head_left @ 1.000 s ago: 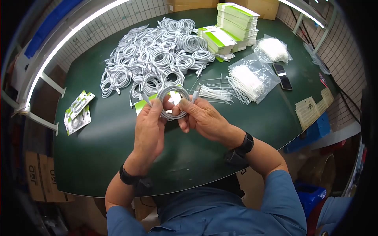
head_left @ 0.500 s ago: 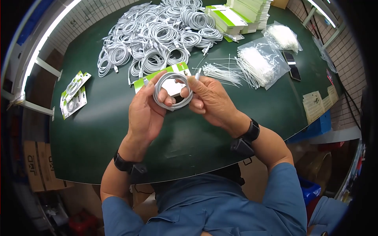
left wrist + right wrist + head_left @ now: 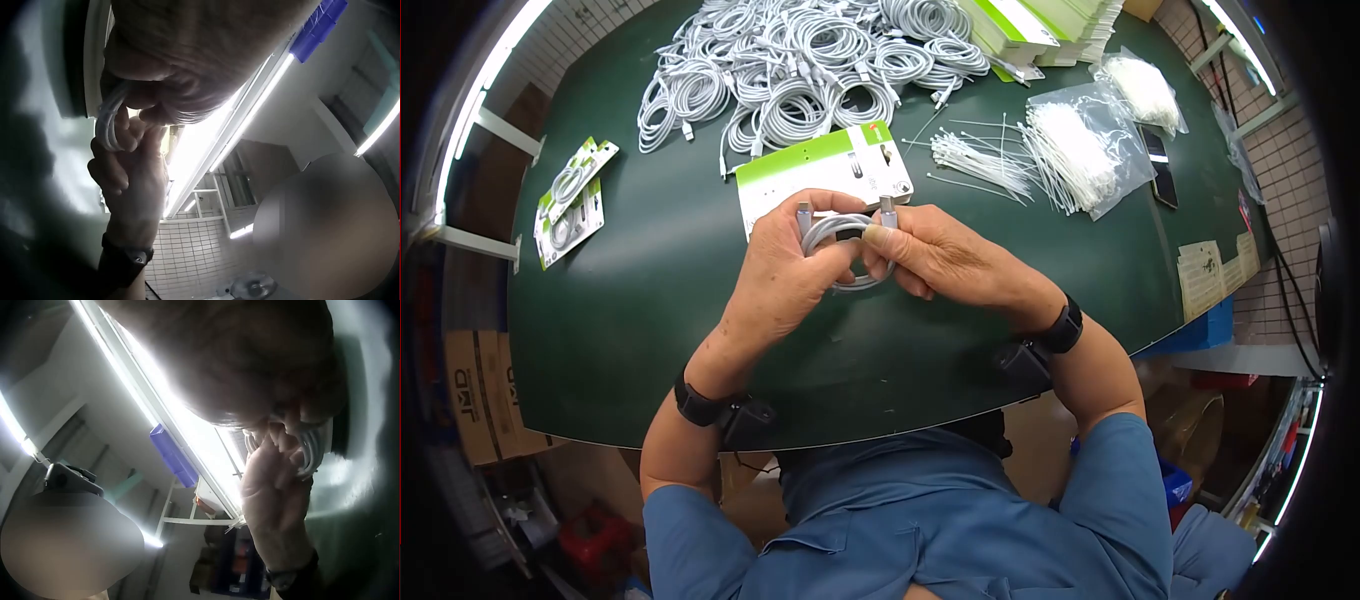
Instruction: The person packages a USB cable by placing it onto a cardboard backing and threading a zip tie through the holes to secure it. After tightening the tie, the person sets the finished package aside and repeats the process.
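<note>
Both hands hold a coiled light-grey cable [image 3: 837,226] upright over the table's middle in the head view. My left hand [image 3: 775,265] grips the coil's left side, thumb across its front. With thumb and fingers my right hand [image 3: 948,258] pinches the right side. Two metal-tipped plugs stick up from the coil, a left plug [image 3: 804,214] and a right plug [image 3: 888,210]. Just behind the hands lies a green-and-white package card [image 3: 800,170], its near edge partly covered by them. In the left wrist view, part of the coil [image 3: 107,128] shows between the hands.
A heap of coiled cables [image 3: 800,70] covers the back of the green table [image 3: 650,330]. Stacked green-and-white cards [image 3: 1050,30] stand at back right. White cable ties [image 3: 980,165], a bag of ties [image 3: 1090,150] and a phone [image 3: 1162,170] lie right; packaged cables [image 3: 570,215] lie left.
The coil has tilted and both plugs now point up. My left thumb has come over the coil's front. The head view has shifted, showing more of the card behind the hands.
</note>
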`<state>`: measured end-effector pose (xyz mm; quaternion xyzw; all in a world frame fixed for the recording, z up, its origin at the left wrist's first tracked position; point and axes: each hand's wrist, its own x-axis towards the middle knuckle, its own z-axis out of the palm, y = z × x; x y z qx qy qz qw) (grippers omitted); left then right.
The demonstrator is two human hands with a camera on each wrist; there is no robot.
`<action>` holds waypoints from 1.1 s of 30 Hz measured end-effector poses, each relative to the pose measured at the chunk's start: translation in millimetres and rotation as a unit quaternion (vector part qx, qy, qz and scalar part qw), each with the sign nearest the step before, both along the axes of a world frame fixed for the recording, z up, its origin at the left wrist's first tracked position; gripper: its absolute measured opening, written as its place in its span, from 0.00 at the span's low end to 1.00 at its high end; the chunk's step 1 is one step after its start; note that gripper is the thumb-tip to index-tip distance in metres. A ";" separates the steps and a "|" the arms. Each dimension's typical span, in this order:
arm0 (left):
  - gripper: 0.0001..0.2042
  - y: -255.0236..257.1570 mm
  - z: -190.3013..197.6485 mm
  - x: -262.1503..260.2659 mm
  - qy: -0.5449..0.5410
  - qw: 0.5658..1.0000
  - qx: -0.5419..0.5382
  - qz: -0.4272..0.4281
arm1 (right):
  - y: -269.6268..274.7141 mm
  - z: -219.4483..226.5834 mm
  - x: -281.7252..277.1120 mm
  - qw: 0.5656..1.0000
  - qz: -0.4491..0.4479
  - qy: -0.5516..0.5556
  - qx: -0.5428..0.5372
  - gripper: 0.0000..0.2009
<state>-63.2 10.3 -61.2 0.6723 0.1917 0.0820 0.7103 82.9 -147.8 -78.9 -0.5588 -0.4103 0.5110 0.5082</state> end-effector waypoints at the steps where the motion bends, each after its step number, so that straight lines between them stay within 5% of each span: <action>1: 0.15 0.1 -0.6 -0.2 0.011 1.000 0.015 -0.001 | -0.7 5.9 -0.8 0.999 0.017 -0.043 -0.016 0.19; 3: 0.15 1.2 -5.2 -0.7 0.025 0.999 0.027 -0.002 | -1.2 9.1 -2.2 0.995 0.036 -0.083 -0.034 0.20; 6: 0.13 3.9 -16.7 -2.5 -0.012 0.987 0.157 -0.030 | -1.3 7.3 -3.7 0.949 0.039 -0.310 -0.031 0.19; 10: 0.13 -1.4 -15.1 -2.8 0.007 0.959 0.279 -0.035 | 0.6 -2.1 -8.1 0.906 0.039 -0.420 -0.038 0.17; 14: 0.12 -1.7 -7.6 -1.6 0.019 0.967 0.254 -0.028 | -2.2 10.2 -0.6 0.955 0.045 -0.291 -0.026 0.14; 23: 0.10 3.1 -14.6 0.3 -0.001 0.954 0.298 -0.035 | -2.7 11.0 -3.3 0.955 0.020 -0.297 -0.012 0.12; 27: 0.13 5.6 -8.7 0.6 -0.056 0.966 0.248 -0.037 | -2.2 5.5 -0.1 0.953 -0.027 -0.293 0.074 0.12; 31: 0.23 -0.6 12.8 -0.6 -0.050 0.975 0.216 0.027 | -5.6 22.3 -0.3 0.989 -0.040 -0.140 0.029 0.14; 33: 0.30 -6.5 22.7 1.6 -0.180 0.862 0.448 0.154 | -6.0 24.9 3.7 0.993 -0.062 -0.095 0.024 0.14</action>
